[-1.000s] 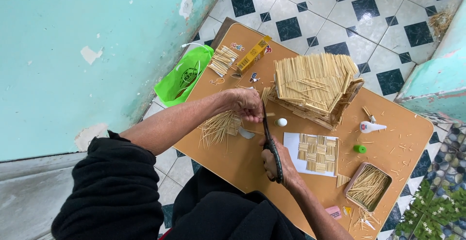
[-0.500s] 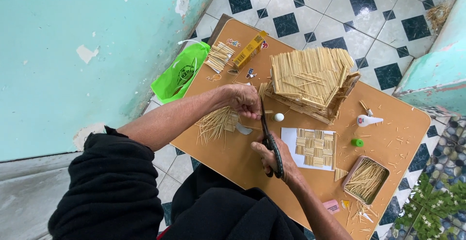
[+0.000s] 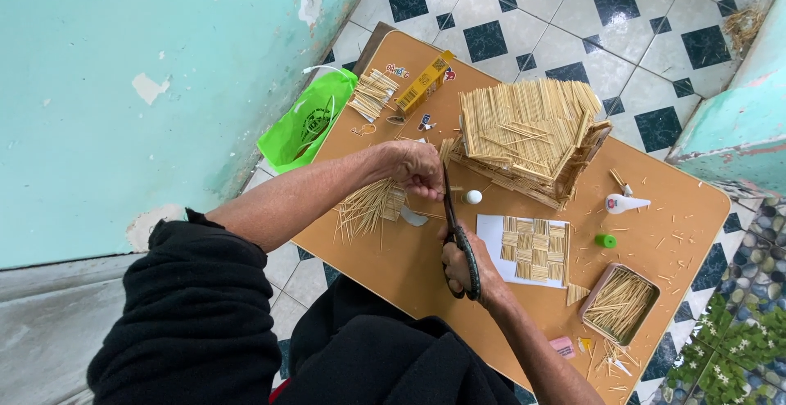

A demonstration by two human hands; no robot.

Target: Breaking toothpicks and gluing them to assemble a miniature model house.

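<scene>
The work in hand is the trimming of thin sticks for a small model house (image 3: 528, 139), which stands on the far part of the brown table (image 3: 409, 266) with its roof covered in pale sticks. The left hand (image 3: 417, 167) is closed in a pinch around something small near the corner of the house; it looks like a stick or a few sticks, but I cannot tell exactly. The right hand (image 3: 467, 270) has its fingers through the black handles of the scissors (image 3: 453, 225), and the blades point up toward the left hand, seemingly almost closed. I judge that a cut is being made, and the next move calls for holding the piece steady while the blades close at the right length. A loose bundle of sticks (image 3: 368, 206) lies just beside the left hand. Near the right hand a white sheet carries a woven stick panel (image 3: 534, 248). Farther out, a long yellow box (image 3: 424, 82) lies at the far edge, a bright green bag (image 3: 307, 122) hangs off the table's left side, a white glue bottle (image 3: 626, 203) lies uncapped near a green cap (image 3: 605, 240), and a pinkish tray (image 3: 620, 303) holds more sticks.
</scene>
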